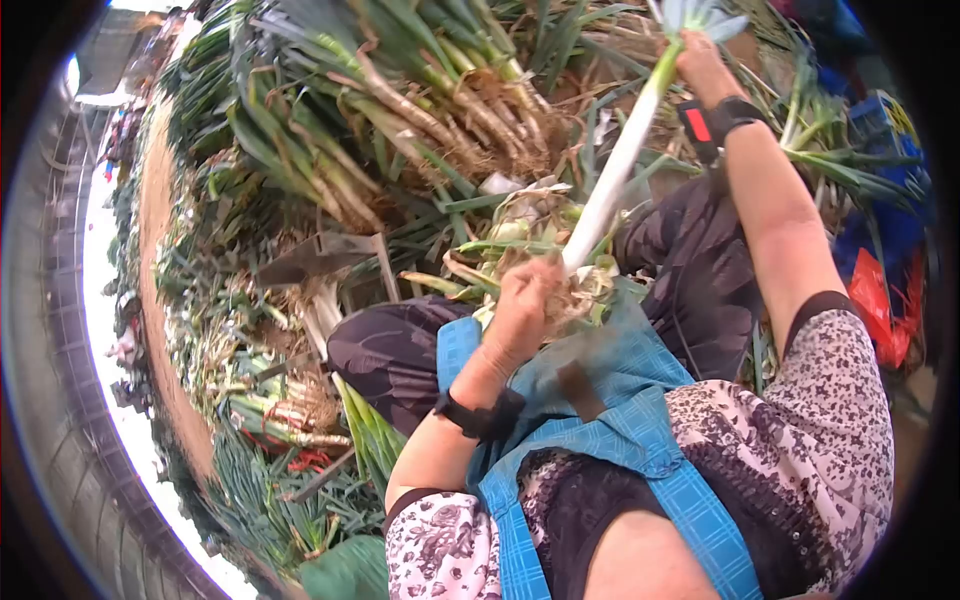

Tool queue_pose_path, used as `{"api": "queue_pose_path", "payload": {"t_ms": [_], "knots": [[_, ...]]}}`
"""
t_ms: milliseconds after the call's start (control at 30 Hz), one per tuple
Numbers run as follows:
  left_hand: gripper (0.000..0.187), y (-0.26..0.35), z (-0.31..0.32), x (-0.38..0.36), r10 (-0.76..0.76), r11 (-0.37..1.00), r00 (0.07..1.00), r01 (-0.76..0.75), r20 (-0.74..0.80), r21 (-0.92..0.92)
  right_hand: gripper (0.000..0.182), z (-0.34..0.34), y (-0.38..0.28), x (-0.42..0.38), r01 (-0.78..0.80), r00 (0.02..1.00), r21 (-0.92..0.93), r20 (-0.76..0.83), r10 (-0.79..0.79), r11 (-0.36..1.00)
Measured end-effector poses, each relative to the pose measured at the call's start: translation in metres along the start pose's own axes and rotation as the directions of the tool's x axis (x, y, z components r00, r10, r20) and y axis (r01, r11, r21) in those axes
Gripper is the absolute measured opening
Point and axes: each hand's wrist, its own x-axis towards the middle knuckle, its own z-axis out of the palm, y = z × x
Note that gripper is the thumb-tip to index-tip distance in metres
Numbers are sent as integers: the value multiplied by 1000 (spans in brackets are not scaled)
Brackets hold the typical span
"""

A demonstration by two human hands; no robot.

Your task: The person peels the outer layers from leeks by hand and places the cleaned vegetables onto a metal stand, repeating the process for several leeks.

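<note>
A leek (618, 175) with a clean white shank slants across the space in front of me. My right hand (706, 72) grips it at the upper end, where the shank turns green and the leaves fan out. At its lower end, over my lap, my left hand (530, 298) is closed around the root end; its fingertips are partly hidden. Peeled leaf scraps and roots (590, 290) lie just beside my left hand, on and around the blue apron (640, 350).
Unpeeled leeks (450, 100) with dirty roots are piled ahead. More leeks (290, 415) lie to the left among trimmings. A flat blade-like piece (315, 258) is near my left knee. On the right are a red plastic bag (875, 305) and leek leaves (850, 170).
</note>
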Motion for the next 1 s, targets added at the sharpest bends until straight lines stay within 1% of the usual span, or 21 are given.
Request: {"api": "queue_pose_path", "payload": {"t_ms": [33,67,133,167,200,300,367,400,433,467,500,533,567,600,633,700,733,800,933,967,1000], "knots": [[31,0,5,-16,57,995,998,-55,-20,87,7,22,9,-5,-3,998,-36,64,6,999],[33,-6,12,-25,101,991,994,-98,-34,92,8,5,1,2,87,992,62,-101,-81,994],[30,-16,15,-41,170,979,984,-162,-58,122,16,33,1,6,116,990,221,-101,-96,968],[25,-14,18,-52,203,973,973,-188,-107,132,24,43,-8,8,-207,978,313,48,202,927],[24,-19,17,-60,310,937,943,-282,-119,204,32,54,-9,9,-29,990,277,-128,66,960],[23,-11,9,-100,433,792,891,-302,-139,530,30,95,11,12,112,989,256,-122,-83,960],[22,-21,-9,-137,524,714,844,-361,-114,600,30,117,29,16,196,979,193,-103,-179,962],[26,-32,-17,-146,610,592,787,-375,-93,714,30,118,23,24,193,981,227,-77,-180,955],[22,-32,-26,-152,607,430,794,-314,-14,846,31,120,14,28,141,990,299,-16,-143,944],[31,-22,-28,-153,577,390,815,-226,-46,893,32,117,-8,39,92,994,387,16,-107,918],[59,-10,-36,-149,471,347,882,-161,-23,924,33,108,-31,50,28,997,489,53,-62,872],[79,-7,-43,-134,594,229,804,-148,-18,962,35,94,-53,66,-26,997,593,75,-24,805],[93,14,-49,-123,545,252,835,-87,-67,964,36,69,-77,71,-67,994,687,112,-14,724],[100,14,-59,-99,674,241,729,-66,-118,968,37,39,-104,78,-102,989,771,144,-16,628],[106,44,-60,-90,671,295,728,-83,-144,952,38,4,-133,84,-122,986,844,164,-35,523],[122,65,-69,-43,776,233,622,-133,-102,963,41,-63,-192,92,-128,975,947,174,-135,294],[127,85,-65,-31,780,342,610,-227,-141,912,43,-96,-221,95,-132,965,975,168,-202,178],[111,134,-40,-51,731,584,616,-345,-292,735,46,-153,-271,97,-172,930,984,150,-335,-37],[77,123,-97,-92,587,765,598,-631,-545,131,52,-218,-337,81,-380,797,877,150,-585,-293],[68,115,-113,-100,528,736,607,-676,-594,-36,54,-216,-348,75,-408,779,856,143,-611,-319],[60,108,-132,-110,472,681,606,-712,-640,-172,58,-216,-348,73,-259,641,966,172,-748,0]]}}
